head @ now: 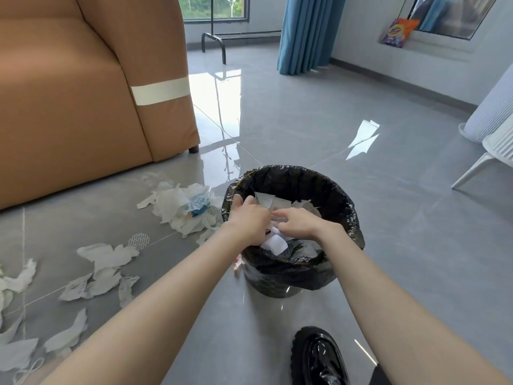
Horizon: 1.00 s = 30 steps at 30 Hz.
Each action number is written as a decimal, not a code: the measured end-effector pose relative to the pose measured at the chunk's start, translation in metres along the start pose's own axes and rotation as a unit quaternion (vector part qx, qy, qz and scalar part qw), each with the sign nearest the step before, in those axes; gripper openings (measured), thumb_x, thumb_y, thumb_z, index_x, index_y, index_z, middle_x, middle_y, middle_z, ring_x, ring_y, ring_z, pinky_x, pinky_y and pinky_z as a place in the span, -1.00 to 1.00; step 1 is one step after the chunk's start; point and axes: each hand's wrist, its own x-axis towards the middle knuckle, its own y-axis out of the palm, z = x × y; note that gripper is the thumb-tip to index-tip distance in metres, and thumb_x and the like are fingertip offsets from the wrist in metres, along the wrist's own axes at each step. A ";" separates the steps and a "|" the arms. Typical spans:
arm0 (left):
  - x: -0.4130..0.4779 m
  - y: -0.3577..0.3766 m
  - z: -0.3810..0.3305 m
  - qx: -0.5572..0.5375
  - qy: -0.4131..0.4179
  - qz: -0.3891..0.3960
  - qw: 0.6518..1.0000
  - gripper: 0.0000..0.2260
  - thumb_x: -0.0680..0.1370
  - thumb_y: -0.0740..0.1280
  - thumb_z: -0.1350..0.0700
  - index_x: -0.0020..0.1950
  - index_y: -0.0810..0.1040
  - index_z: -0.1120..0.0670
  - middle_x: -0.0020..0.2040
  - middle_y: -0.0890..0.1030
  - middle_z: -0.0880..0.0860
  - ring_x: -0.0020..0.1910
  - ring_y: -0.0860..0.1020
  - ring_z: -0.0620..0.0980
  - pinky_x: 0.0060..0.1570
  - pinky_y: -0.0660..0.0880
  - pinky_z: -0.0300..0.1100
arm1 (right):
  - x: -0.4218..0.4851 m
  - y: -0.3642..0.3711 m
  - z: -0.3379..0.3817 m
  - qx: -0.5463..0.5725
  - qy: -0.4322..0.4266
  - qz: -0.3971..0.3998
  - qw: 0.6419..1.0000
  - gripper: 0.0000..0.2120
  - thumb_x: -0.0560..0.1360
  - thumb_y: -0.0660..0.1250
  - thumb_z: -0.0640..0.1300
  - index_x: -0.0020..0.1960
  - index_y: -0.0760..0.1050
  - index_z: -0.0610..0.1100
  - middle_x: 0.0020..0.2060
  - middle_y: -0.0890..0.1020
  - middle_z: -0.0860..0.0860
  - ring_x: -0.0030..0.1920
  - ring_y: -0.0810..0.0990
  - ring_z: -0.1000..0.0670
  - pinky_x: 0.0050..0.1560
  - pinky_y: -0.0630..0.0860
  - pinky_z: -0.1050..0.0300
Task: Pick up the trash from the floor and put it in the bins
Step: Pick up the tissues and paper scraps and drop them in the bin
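Over the bin (337, 195), dropping a load: left hand (247, 220) and right hand (299, 222) both curled down on white paper scraps (273, 241) inside the black liner, whether gripping or pressing cannot tell. Next, probably: reach left for tissue pile (183, 208) on floor (347, 126) by sofa (83, 87).

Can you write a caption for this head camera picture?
Both hands push paper scraps into the black-lined bin.
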 end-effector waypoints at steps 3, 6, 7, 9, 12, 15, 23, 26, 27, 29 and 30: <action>-0.010 -0.002 0.015 -0.062 -0.026 -0.023 0.997 -0.71 0.56 0.21 0.03 0.27 0.51 -0.02 0.29 0.43 0.02 0.27 0.27 0.10 0.21 0.19 -0.01 | 0.003 -0.002 0.003 -0.026 0.023 0.050 0.998 -0.40 0.48 0.18 -0.04 0.51 0.19 0.04 0.49 0.27 0.00 0.46 0.26 -0.06 0.43 0.26 0.04; -0.021 0.003 0.029 -0.125 -0.045 -0.016 0.991 -0.59 0.59 0.17 -0.01 0.45 0.33 0.01 0.52 0.17 0.04 0.49 0.06 0.10 0.39 0.12 0.05 | 0.009 0.000 0.005 -0.078 0.042 0.096 0.991 -0.32 0.48 0.26 0.00 0.54 0.08 0.07 0.53 0.14 0.04 0.50 0.19 -0.06 0.46 0.20 -0.01; -0.025 0.005 0.031 -0.141 -0.045 -0.013 0.989 -0.55 0.60 0.16 -0.02 0.49 0.26 0.02 0.55 0.06 0.04 0.53 -0.03 0.08 0.44 0.07 0.05 | 0.011 0.002 0.007 -0.096 0.050 0.111 0.988 -0.30 0.49 0.28 0.03 0.54 0.04 0.08 0.54 0.09 0.06 0.51 0.16 -0.06 0.47 0.19 -0.04; -0.029 0.011 0.034 -0.184 -0.046 -0.015 0.982 -0.50 0.61 0.13 -0.03 0.53 0.14 0.06 0.57 -0.10 0.02 0.54 -0.18 0.05 0.50 -0.03 0.00 | 0.018 0.004 0.010 -0.140 0.064 0.137 0.979 -0.28 0.52 0.29 0.06 0.55 -0.02 0.09 0.55 0.04 0.06 0.52 0.13 -0.08 0.47 0.18 -0.09; -0.030 0.023 0.036 -0.242 -0.049 -0.023 0.969 -0.48 0.63 0.08 -0.01 0.56 0.02 0.08 0.57 -0.18 0.01 0.53 -0.26 -0.02 0.49 -0.18 -0.10 | 0.031 0.009 0.016 -0.209 0.065 0.160 0.963 -0.28 0.50 0.31 -0.03 0.55 0.03 0.07 0.52 0.18 0.00 0.47 0.26 -0.12 0.41 0.29 -0.09; -0.030 0.031 0.036 -0.276 -0.043 -0.037 0.959 -0.49 0.64 0.05 0.00 0.56 -0.02 0.06 0.56 -0.22 -0.01 0.52 -0.29 -0.06 0.47 -0.22 -0.13 | 0.048 0.021 0.012 -0.278 0.072 0.157 0.945 -0.34 0.45 0.35 0.00 0.49 0.20 0.00 0.39 0.39 -0.01 0.33 0.43 -0.11 0.32 0.41 -0.07; -0.033 0.039 0.040 -0.350 -0.025 -0.072 0.934 -0.48 0.64 0.07 -0.04 0.56 -0.02 0.01 0.56 -0.18 -0.08 0.52 -0.25 -0.12 0.49 -0.19 -0.16 | 0.043 0.038 0.005 -0.299 0.060 0.091 0.948 -0.54 0.56 0.25 -0.12 0.43 0.31 -0.17 0.36 0.44 -0.07 0.34 0.44 -0.10 0.01 0.44 0.27; -0.041 0.035 0.045 -0.363 -0.020 -0.099 0.926 -0.51 0.64 0.10 -0.01 0.55 0.05 -0.01 0.56 -0.08 -0.09 0.54 -0.13 -0.12 0.50 -0.10 -0.18 | 0.033 0.025 0.021 -0.215 0.073 0.104 0.968 -0.49 0.49 0.30 -0.26 0.41 0.34 -0.04 0.29 0.50 -0.06 0.25 0.49 -0.12 0.20 0.48 0.01; -0.045 0.032 0.048 -0.367 -0.021 -0.106 0.924 -0.51 0.64 0.11 0.00 0.55 0.07 -0.02 0.56 -0.05 -0.09 0.54 -0.09 -0.12 0.51 -0.07 -0.17 | 0.026 0.017 0.027 -0.213 0.069 0.090 0.970 -0.53 0.45 0.36 -0.24 0.34 0.42 -0.06 0.21 0.54 -0.07 0.18 0.52 -0.12 0.09 0.52 0.01; -0.055 0.024 0.054 -0.370 -0.027 -0.112 0.922 -0.53 0.64 0.12 0.02 0.54 0.10 -0.02 0.56 0.00 -0.07 0.54 -0.03 -0.09 0.51 -0.02 -0.14 | 0.010 0.003 0.040 -0.215 0.059 0.037 0.974 -0.61 0.38 0.42 -0.20 0.19 0.51 -0.08 0.12 0.58 -0.06 0.03 0.55 -0.09 -0.21 0.47 0.11; -0.062 0.018 0.059 -0.370 -0.032 -0.110 0.922 -0.53 0.64 0.12 0.02 0.54 0.11 -0.02 0.56 0.02 -0.06 0.54 0.00 -0.08 0.50 0.00 -0.15 | 0.002 -0.004 0.047 -0.209 0.058 0.005 0.976 -0.63 0.39 0.41 -0.20 0.18 0.51 -0.06 0.11 0.58 -0.05 -0.02 0.54 -0.09 -0.27 0.41 0.14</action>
